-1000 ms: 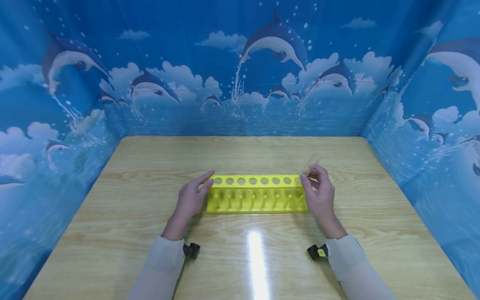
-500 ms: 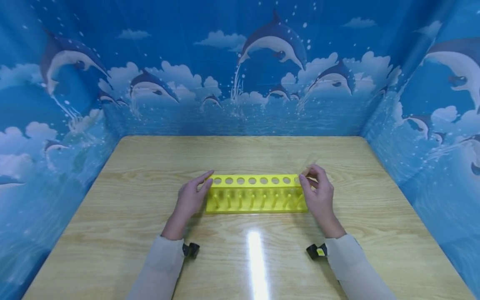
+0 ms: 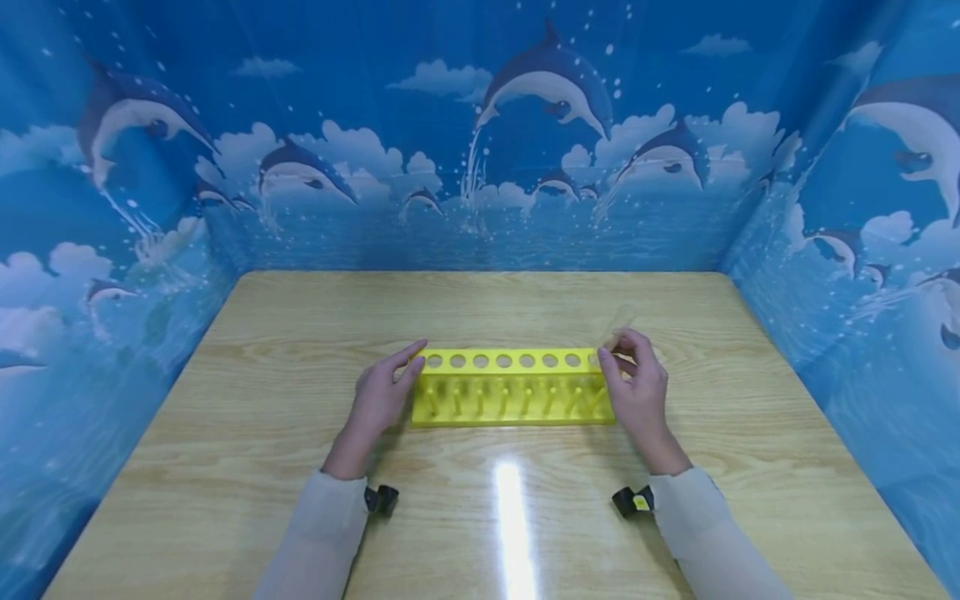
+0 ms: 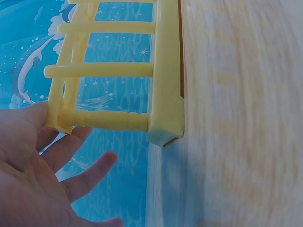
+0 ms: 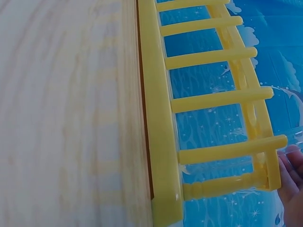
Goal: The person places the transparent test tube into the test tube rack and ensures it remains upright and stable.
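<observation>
A yellow test tube rack (image 3: 513, 400) stands upright on the table, with a row of round holes in its top bar and a row of pegs behind. My left hand (image 3: 384, 392) grips the left end of the top bar between thumb and fingers; in the left wrist view other fingers (image 4: 90, 177) spread off the rack. At the opposite end, my right hand (image 3: 639, 383) pinches a clear test tube (image 3: 621, 318), faint against the wood, at the last hole. Its lower part shows faintly through the rack in the right wrist view. Most of the right hand (image 5: 292, 182) lies outside that view.
The wood-grain table (image 3: 300, 317) reaches back to a blue dolphin-print curtain (image 3: 480, 225), which also closes off both sides. A bright light reflection (image 3: 516, 525) lies on the tabletop in front of the rack. Each wrist wears a small black camera (image 3: 382, 501).
</observation>
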`<state>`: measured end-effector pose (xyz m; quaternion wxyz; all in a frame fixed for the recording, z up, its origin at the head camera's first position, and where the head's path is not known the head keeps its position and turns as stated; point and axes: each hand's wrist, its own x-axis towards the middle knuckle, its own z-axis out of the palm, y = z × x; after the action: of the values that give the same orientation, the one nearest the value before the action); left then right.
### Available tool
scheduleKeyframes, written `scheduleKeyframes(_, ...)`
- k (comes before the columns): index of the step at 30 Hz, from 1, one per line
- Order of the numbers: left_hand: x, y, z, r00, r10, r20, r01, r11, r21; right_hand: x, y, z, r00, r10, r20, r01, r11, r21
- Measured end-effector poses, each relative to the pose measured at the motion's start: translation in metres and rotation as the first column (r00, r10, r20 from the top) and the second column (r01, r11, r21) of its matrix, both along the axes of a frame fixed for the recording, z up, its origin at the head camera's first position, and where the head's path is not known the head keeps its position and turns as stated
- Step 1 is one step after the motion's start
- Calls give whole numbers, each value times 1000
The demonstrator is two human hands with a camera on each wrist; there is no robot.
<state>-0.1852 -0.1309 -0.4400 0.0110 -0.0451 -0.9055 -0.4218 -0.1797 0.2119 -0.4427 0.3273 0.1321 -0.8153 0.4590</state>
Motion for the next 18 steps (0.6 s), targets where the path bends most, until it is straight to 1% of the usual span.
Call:
scheduleKeyframes(2, 0, 0, 0, 1000, -3, -4, 3, 1000, -4, -3, 3, -5, 1000, -1, 11, 1, 1000, 2)
scheduleKeyframes(5, 0, 0, 0, 1000, -8, -13, 8, 1000, -10, -5, 5, -6, 999, 2, 34, -2, 1000, 3)
scheduleKeyframes(11, 0, 0, 1, 1000, -10, -18, 10, 1000, -10, -4, 5, -4, 998, -8, 70, 7, 1000, 23)
scheduleKeyframes(18, 0, 1, 1, 1000, 7, -3, -7, 1000, -22, -3, 5, -1, 993, -18, 115, 15, 1000, 22)
